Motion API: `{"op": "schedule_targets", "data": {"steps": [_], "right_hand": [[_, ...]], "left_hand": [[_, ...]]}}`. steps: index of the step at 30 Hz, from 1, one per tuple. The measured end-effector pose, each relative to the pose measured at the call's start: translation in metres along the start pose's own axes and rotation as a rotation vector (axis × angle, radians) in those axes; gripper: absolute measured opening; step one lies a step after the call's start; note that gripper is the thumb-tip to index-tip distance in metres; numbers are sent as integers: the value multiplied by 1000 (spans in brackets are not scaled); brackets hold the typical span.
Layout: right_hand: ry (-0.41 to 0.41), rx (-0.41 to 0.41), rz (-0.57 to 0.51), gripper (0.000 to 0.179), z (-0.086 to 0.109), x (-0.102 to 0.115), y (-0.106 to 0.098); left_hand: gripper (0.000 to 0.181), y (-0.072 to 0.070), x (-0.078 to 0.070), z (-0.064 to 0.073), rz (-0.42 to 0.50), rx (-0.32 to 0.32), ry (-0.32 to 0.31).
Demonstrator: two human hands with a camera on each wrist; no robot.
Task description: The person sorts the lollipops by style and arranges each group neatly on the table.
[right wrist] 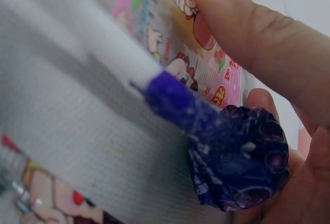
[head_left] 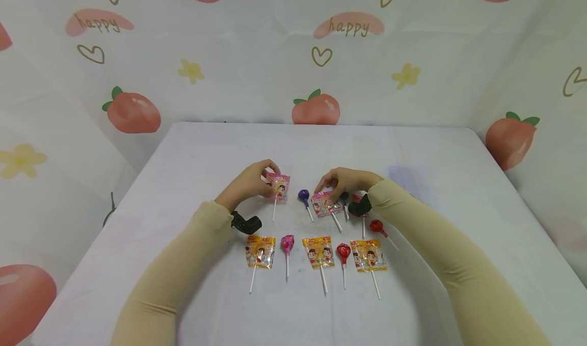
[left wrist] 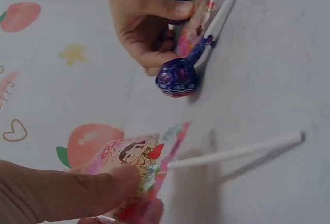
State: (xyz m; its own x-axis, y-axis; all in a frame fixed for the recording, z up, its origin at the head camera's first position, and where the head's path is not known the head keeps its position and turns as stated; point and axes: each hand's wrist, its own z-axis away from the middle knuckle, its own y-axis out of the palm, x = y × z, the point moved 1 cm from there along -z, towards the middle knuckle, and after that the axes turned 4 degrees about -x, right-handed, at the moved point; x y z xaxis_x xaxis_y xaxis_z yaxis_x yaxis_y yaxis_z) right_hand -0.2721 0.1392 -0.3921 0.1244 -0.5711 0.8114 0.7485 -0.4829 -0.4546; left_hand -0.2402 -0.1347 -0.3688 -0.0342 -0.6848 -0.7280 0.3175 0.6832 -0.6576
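My left hand [head_left: 251, 184] pinches a lollipop in a flat pink wrapper [head_left: 281, 189], thumb over its printed face in the left wrist view; the white stick points toward me. Farther right, my right hand [head_left: 345, 180] holds a second pink-wrapped lollipop [head_left: 324, 206] between thumb and fingers. Between the hands lies a purple ball lollipop [head_left: 303, 195]. Another purple lollipop [right wrist: 237, 157] sits right beside the right fingers, large in the right wrist view. A third pink-wrapped lollipop [head_left: 364, 216] is partly hidden behind the right wrist's black camera strap.
Nearer me is a row of three yellow-wrapped lollipops [head_left: 260, 252], with a pink ball lollipop [head_left: 287, 243] and a red one [head_left: 343, 251] among them. Another red lollipop [head_left: 377, 226] lies by the right forearm. All rest on a white-covered table [head_left: 229, 315] before a peach-print cloth [head_left: 257, 71].
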Motion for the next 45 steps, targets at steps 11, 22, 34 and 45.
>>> {"op": "schedule_targets", "data": {"steps": [11, 22, 34, 45], "right_hand": [[-15, 13, 17, 38, -3, -3, -2], [-3, 34, -20, 38, -3, -4, 1], [17, 31, -7, 38, -4, -2, 0], [3, 39, -11, 37, -4, -1, 0]], "left_hand": [[49, -31, -13, -12, 418, -203, 3], [53, -44, -1, -44, 939, -313, -185], [57, -26, 7, -56, 804, -341, -331], [53, -7, 31, -74, 757, -357, -294]]}}
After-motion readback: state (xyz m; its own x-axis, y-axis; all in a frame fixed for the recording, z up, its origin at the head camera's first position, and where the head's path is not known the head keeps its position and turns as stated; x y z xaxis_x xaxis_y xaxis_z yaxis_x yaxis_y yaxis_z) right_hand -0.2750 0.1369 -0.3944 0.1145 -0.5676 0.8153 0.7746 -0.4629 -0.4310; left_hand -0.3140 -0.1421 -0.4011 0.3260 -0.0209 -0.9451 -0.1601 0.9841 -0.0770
